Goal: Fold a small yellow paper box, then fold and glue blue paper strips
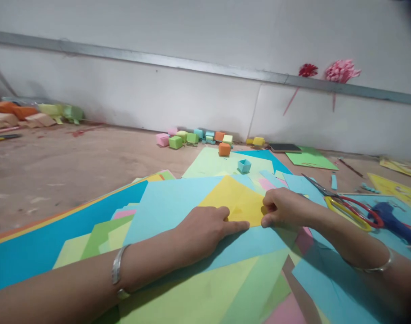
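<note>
A folded yellow paper point(237, 198) lies on a light blue sheet point(171, 193), one corner pointing away from me. My left hand point(205, 231) rests over its left part, with the index finger stretched along the near edge and the thumb on the paper. At the paper's right corner, my right hand point(283, 208) pinches with thumb and curled fingers. The left corner of the yellow paper is hidden beneath my left hand.
Scissors point(354, 207) with red and yellow handles lie right of my right hand. Small paper boxes point(192, 138) line the wall; an open blue one point(244, 166) stands nearer. Coloured sheets point(192, 297) spread beneath my arms. A dark phone-like object point(285, 148) lies behind.
</note>
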Tool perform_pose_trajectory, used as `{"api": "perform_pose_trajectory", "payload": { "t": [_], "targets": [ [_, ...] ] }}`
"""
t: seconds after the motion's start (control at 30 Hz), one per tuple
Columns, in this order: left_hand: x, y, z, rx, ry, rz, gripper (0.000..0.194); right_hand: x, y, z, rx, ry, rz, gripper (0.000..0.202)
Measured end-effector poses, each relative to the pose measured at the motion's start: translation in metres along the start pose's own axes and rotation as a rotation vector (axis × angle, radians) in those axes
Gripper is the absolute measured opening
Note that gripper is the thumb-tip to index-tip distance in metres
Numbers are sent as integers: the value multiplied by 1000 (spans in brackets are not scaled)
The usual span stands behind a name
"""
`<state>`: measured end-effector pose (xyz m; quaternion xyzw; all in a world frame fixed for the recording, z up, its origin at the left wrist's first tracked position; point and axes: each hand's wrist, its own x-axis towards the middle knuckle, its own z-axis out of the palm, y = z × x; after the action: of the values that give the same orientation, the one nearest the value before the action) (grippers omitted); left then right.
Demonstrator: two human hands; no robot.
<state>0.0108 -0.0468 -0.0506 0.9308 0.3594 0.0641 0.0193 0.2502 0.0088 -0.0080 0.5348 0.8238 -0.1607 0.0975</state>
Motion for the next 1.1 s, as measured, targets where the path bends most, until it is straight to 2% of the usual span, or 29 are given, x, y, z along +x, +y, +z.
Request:
{"api": "perform_pose_trajectory", "payload": {
  "t": [0.1,0.2,0.37,0.43,0.5,0.63,0.7,0.8,0.87,0.93,1.03,1.1],
  "targets": [
    [-2,1,-7,82,-57,42,45,-1,-3,0,-3,-14,5,50],
    [-7,8,-24,138,-179,31,51,-2,-5,-2,-1,-20,7,47],
    [-16,36,-53,225,-489,-127,44,-3,-4,-2,13,-14,0,46],
    [-20,47,-55,247,-542,-206,33,-3,-3,-1,15,-1,-5,48],
    [-23,53,-50,227,-411,-176,30,-2,-1,1,17,13,-15,50],
    [-24,48,-23,50,47,98,45,-1,1,6,30,67,-62,51],
    [-22,40,-11,-36,165,107,48,-1,1,7,43,117,-109,46],
    [-16,29,-3,-92,144,-2,43,3,0,6,60,267,-192,33],
    [-13,24,-5,-105,114,-79,30,7,2,8,64,370,-229,25],
    [-11,19,-6,-115,117,-138,20,11,7,12,54,451,-326,23],
    [-10,11,-5,-136,179,-170,20,16,14,21,-18,606,-546,45],
    [-10,7,-2,-161,224,-167,20,16,16,25,-104,710,-640,53]
  ]
}}
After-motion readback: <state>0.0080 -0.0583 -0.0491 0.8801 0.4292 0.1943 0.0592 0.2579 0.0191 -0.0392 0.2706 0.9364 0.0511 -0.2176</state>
